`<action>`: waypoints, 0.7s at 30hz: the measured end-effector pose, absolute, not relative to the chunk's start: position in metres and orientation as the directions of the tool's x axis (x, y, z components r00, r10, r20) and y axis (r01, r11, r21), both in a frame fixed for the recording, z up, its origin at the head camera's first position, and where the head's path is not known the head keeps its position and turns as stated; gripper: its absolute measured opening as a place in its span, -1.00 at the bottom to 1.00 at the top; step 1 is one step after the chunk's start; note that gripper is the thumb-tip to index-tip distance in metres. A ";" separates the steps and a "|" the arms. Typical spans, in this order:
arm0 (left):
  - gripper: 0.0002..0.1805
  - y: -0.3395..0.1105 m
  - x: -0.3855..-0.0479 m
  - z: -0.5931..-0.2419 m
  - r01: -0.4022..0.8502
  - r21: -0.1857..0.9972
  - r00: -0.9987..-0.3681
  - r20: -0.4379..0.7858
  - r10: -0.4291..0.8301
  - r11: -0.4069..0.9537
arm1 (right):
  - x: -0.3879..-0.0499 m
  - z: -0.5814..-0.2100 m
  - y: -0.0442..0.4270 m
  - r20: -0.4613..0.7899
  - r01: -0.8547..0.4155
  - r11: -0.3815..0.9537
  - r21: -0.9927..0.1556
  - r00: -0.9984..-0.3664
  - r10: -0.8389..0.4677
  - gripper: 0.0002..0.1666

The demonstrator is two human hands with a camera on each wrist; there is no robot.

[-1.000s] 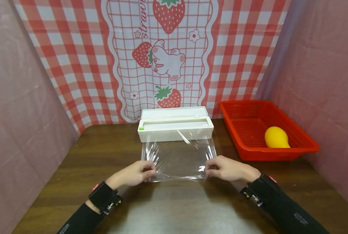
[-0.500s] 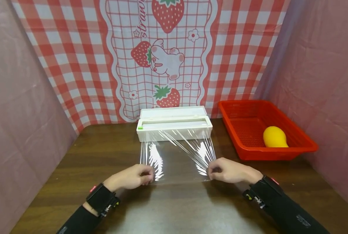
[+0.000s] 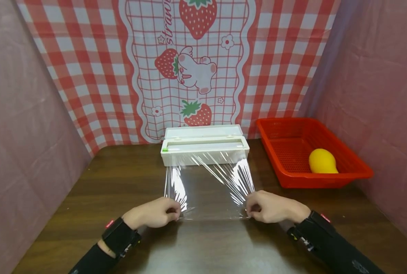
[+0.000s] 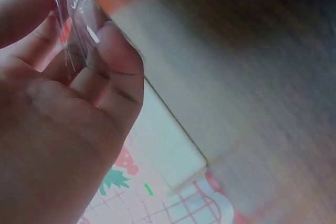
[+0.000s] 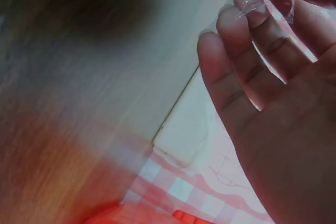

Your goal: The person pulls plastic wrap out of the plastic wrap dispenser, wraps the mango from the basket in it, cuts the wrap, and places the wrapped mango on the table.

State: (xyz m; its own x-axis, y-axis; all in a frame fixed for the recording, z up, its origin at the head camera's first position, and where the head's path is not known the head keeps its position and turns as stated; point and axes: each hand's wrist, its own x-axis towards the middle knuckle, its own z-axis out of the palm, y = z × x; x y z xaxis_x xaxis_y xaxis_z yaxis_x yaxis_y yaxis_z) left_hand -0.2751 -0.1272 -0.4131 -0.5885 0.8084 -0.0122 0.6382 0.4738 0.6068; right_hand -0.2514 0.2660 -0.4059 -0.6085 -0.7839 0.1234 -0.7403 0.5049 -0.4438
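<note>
Checked cloth (image 3: 282, 68): red and white, hanging along the far side, with strawberries printed down its middle.
Table (image 3: 203, 251): brown wood grain, with a pale glare on its near part.
Red basket (image 3: 306, 181): on the table at the far right, to the right of the white box and apart from it.
White box (image 3: 203, 140): long and low, at the far middle by the cloth, lid tipped back on its far side.
Clear film (image 3: 207, 190): stretched from the box toward the near side, creased and shiny along its left and right edges; its near edge spans the gap between the hands.
Right hand (image 3: 273, 207): thumb and fingers curled together, pinching the film's near right corner.
Left hand (image 3: 157, 213): pinching the near left corner the same way, film bunched between thumb and fingers.
Yellow object (image 3: 322, 161): rounded, inside the basket toward its near right part.
Green piece (image 3: 165, 150): at the left end of the box's top.
</note>
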 end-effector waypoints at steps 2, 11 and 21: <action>-0.73 -0.126 -0.273 -0.413 0.635 0.604 -0.590 -0.023 0.807 0.481 | -0.249 -0.405 0.265 0.100 -0.729 0.534 -0.428 -0.626 -0.774 -0.76; -0.69 -0.124 -0.266 -0.415 0.659 0.551 -0.596 -0.032 0.802 0.512 | -0.236 -0.408 0.257 -0.002 -0.672 0.651 -0.354 -0.695 -0.719 -0.60; -0.74 -0.121 -0.263 -0.416 0.641 0.537 -0.615 -0.068 0.785 0.549 | -0.225 -0.407 0.253 -0.080 -0.633 0.718 -0.290 -0.732 -0.677 -0.53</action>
